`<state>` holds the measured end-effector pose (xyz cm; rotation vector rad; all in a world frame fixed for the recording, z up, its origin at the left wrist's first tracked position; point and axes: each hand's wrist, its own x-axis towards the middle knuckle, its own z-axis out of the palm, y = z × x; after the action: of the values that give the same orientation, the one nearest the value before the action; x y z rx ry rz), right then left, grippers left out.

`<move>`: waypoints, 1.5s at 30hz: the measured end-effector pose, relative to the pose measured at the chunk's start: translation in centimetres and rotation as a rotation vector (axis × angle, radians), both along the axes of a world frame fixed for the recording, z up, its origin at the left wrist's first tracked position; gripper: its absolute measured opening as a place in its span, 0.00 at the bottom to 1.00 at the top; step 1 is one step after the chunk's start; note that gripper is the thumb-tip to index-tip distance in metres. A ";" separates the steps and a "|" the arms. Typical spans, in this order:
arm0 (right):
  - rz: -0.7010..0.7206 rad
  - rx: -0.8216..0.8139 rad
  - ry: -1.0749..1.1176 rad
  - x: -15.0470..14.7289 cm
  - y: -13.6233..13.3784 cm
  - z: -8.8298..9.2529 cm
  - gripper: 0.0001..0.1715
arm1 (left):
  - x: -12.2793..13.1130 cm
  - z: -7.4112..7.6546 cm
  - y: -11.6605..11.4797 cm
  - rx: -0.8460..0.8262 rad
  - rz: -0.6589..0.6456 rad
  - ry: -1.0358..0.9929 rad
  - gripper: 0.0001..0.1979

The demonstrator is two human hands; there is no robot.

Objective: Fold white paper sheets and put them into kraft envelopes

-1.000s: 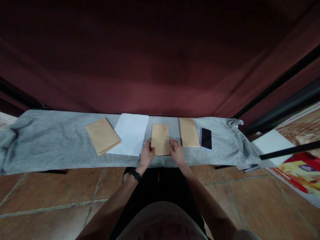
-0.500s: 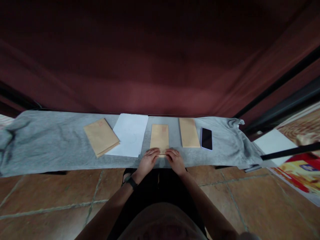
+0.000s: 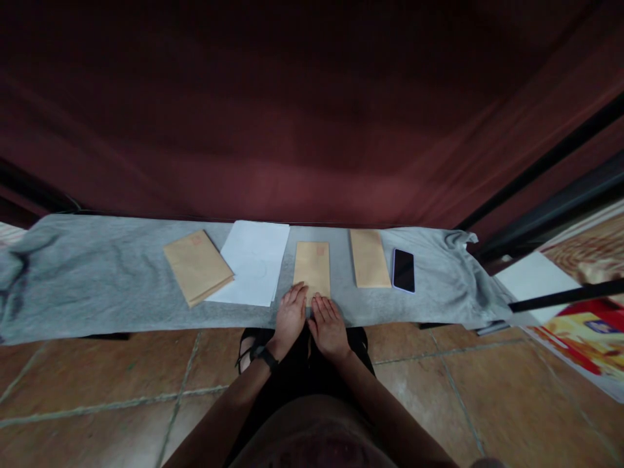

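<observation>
The middle envelope (image 3: pixel 312 263) lies flat on the grey cloth (image 3: pixel 121 279) at the centre of the narrow table, its near end close to the table's near edge and straight in front of the person. The left hand (image 3: pixel 289 318) lies palm down with its fingers over the near left corner, and the right hand (image 3: pixel 329 328) lies just beside it, its fingertips on the near edge; the fingers of both are stretched out and laid flat, pinching nothing. The likeliest trouble is a skewed or wrinkled near edge: if one hand presses harder than the other, or drags as it presses, the paper could crease at a slant. The cloth looks soft and loose, so a sideways push could make the envelope slip or ruck up the fabric beneath it. With the near end so close to the table's edge, a pull toward the body could bring it over the side. The envelope's long axis runs from near to far, almost square to the table's length, with the small red print at its far right corner. To the left are white sheets (image 3: pixel 253 260), partly under a slanted pair of envelopes (image 3: pixel 197 265); to the right lie another envelope (image 3: pixel 370 260), also lengthwise from near to far, and a phone (image 3: pixel 403 270) just beside it, both well apart from the hands.
</observation>
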<state>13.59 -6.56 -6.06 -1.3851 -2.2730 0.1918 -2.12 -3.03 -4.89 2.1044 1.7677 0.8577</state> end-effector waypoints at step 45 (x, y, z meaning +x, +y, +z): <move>-0.030 0.091 -0.067 2.2 0.0 -0.4 0.27 | -0.3 -0.2 -1.5 -0.022 -0.117 0.367 0.28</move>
<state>15.77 -6.60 -6.42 -1.3970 -2.2832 0.0320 -2.39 -4.51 -5.04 2.4443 1.7820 0.4391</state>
